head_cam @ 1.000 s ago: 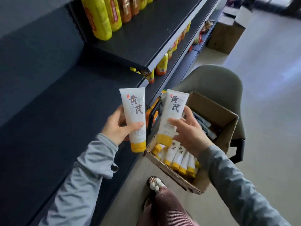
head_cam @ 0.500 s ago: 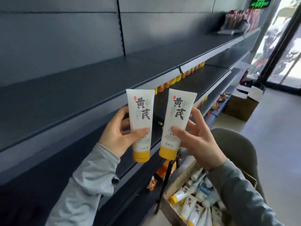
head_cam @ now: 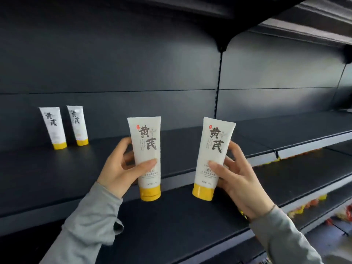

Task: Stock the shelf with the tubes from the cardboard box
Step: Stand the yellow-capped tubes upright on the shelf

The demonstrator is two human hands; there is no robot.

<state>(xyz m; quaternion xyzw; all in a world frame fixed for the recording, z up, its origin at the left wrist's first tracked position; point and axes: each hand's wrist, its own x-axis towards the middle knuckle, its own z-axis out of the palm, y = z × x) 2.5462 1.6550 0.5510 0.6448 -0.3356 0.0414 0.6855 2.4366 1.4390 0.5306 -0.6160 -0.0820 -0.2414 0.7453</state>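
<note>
- A dark back wall (head_cam: 133, 54) stands behind everything. It is made of 2 flat parts, side by side.
- A thin black post (head_cam: 219, 82) with little slots runs up and down between the 2 parts.
- A top shelf (head_cam: 304, 29) hangs overhead on the right.
- Blurry yellow, orange and red packs (head_cam: 312, 201) peek out below a low shelf (head_cam: 304, 174) on the right.
</note>
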